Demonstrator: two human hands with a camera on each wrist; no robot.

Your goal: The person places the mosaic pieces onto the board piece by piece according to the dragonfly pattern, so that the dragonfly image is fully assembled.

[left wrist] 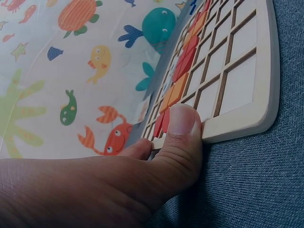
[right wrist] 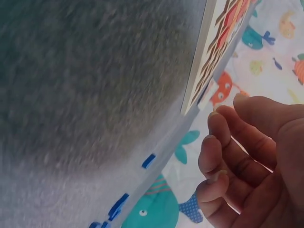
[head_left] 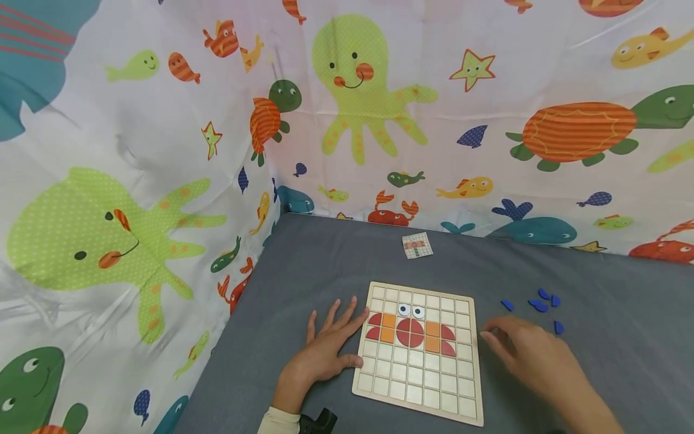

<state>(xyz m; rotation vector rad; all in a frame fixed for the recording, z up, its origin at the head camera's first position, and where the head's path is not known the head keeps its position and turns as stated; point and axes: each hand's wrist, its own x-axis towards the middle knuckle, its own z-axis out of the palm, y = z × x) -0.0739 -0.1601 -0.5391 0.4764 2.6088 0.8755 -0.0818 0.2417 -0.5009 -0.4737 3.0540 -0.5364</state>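
Observation:
A square wooden grid board (head_left: 414, 395) lies on the grey cloth. Two round eye pieces (head_left: 403, 310) sit in its upper part, above red quarter-round pieces (head_left: 403, 325) that form a circle. Orange squares (head_left: 388, 320) and more red pieces flank that circle on both sides. My left hand (head_left: 325, 349) rests at the board's left edge, fingers spread; in the left wrist view the thumb (left wrist: 183, 137) touches the rim. To the right of the board hovers my right hand (head_left: 537, 355), its fingers loosely bent, with nothing visible between them in the right wrist view.
Several small blue pieces (head_left: 538, 305) lie scattered on the cloth beyond my right hand. A little printed card (head_left: 417, 246) with a similar pattern lies behind the board. A sea-animal curtain (head_left: 434, 193) hangs along the back and left sides of the table.

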